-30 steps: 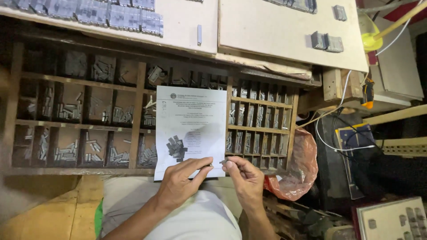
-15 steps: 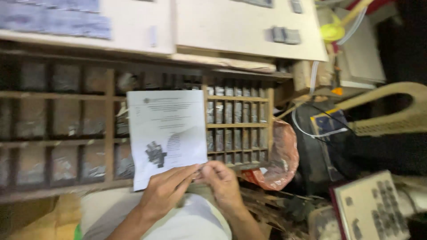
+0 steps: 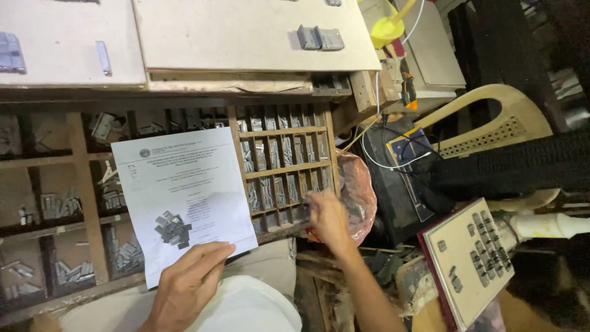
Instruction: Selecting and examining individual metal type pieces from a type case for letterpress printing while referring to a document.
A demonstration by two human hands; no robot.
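Now right hand (image 3: 326, 218) has left the sheet (image 3: 181, 197); left hand (image 3: 187, 280) fingers hold it.

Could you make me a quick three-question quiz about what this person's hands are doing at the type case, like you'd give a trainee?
1. True or false: the left hand holds the printed sheet by its lower edge.
2. Where is the right hand? A) on the beige plastic chair; B) at the lower right corner of the wooden type case; C) on the board above.
3. Fill in: a small pile of grey metal ____ pieces lies on the sheet.

Key: 1 true; 2 B; 3 type.
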